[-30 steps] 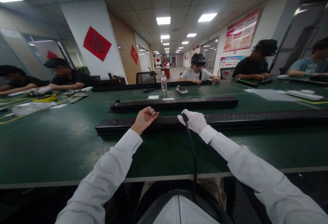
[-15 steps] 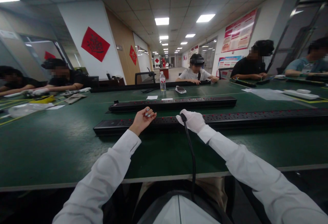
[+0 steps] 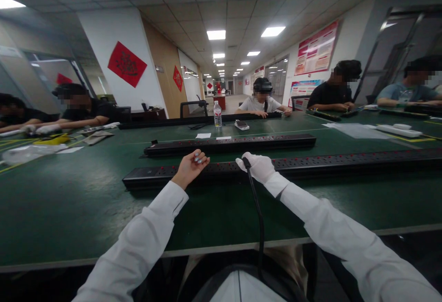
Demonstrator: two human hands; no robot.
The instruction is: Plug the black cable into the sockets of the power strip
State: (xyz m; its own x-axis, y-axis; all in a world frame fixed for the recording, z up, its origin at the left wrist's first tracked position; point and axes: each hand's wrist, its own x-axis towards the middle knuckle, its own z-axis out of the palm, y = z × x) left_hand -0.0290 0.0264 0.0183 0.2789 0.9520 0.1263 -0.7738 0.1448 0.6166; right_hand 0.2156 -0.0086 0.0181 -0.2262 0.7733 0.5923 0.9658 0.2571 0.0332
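Observation:
My left hand (image 3: 190, 168), bare with painted nails, is held above the near power strip with its fingers curled in; nothing shows in it. My right hand (image 3: 259, 167), in a white glove, grips the thick black end of a black cable (image 3: 257, 205), which hangs down over the table edge toward my lap. Both hands are over a long black power strip (image 3: 138, 178) with a row of sockets and red dots. Whether the cable end touches a socket is hidden by the glove. Behind it lies a shorter black power strip (image 3: 228, 144).
The green table (image 3: 86, 210) holds a water bottle (image 3: 217, 114), a phone (image 3: 242, 124), and white paper slips (image 3: 203, 136). Another black strip (image 3: 155, 122) lies farther back. Plastic sheeting (image 3: 357, 130) is at right. Several people sit around the table, one (image 3: 264, 99) directly opposite.
The whole view has shifted slightly downward and left. Both hands keep nearly the same pose over the near power strip, the right one still gripping the black cable.

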